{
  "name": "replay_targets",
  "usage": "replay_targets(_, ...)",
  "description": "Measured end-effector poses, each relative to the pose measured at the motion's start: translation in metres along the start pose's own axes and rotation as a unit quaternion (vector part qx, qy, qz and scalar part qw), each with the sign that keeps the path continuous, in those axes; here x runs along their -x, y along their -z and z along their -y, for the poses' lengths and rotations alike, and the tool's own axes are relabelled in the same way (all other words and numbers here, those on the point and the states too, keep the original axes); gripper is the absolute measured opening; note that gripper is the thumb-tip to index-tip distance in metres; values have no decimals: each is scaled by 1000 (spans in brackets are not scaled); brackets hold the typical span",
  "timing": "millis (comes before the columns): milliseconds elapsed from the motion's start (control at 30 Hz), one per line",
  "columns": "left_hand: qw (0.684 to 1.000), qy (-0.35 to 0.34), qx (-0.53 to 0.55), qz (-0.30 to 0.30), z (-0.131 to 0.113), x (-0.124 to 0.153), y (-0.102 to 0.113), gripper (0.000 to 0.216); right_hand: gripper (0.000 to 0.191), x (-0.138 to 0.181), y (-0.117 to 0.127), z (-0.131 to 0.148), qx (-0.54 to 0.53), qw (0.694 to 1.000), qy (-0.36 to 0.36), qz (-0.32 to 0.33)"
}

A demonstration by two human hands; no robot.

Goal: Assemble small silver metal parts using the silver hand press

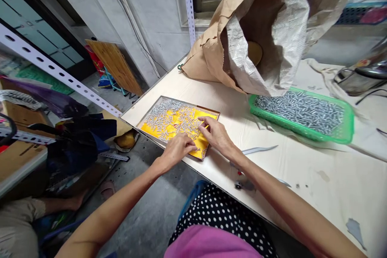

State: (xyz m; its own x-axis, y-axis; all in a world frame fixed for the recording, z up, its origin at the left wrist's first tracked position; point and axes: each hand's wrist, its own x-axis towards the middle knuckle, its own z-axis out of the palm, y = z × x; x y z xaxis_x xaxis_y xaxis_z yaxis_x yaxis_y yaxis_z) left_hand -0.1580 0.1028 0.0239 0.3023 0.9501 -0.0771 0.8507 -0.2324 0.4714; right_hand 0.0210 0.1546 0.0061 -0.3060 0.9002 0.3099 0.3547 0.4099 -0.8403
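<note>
Pink cloth (208, 246) covers the lap, just under the pale wooden table (302, 169). Both hands rest on the near corner of the flat yellow-bottomed tray (149, 130). On it the right hand (216, 133) lies flat, fingers apart. Beside it the left hand (177, 149) is curled, and I cannot tell if it pinches anything. Most small silver metal pins (169, 115) lie to the left, past the fingertips. The right hand is nearer them.

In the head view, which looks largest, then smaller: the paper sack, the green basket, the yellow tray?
1. paper sack, by far
2. green basket
3. yellow tray
Basket and tray look nearly alike, so their order is unsure.
</note>
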Motion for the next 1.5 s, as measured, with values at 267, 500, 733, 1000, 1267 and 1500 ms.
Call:
replay_targets(267,998,-9,-18,60,-13,-22,-5,10,21,8,16,12,-12,1000,3,-26)
replay_targets(500,906,180,383,9,-8,-25,4,17,17,13,-2,10,-120,986,-113,7)
replay_targets(733,835,200,511,-40,-18,-23,10,18,15,8,-9,17,-89,992,-79,-30)
replay_targets(1000,765,237,598,29,-5,-27,17,27,11,1,-7,16,-39,997,-37,-48)
replay_targets(1267,834,229,479,-150,4,-17,24,14,16,7,25,4,47,998,35,-2)
replay_targets(1500,823,173,517,-163,-13,12,28,26,23,56,80,8,89,995,-9,-42)
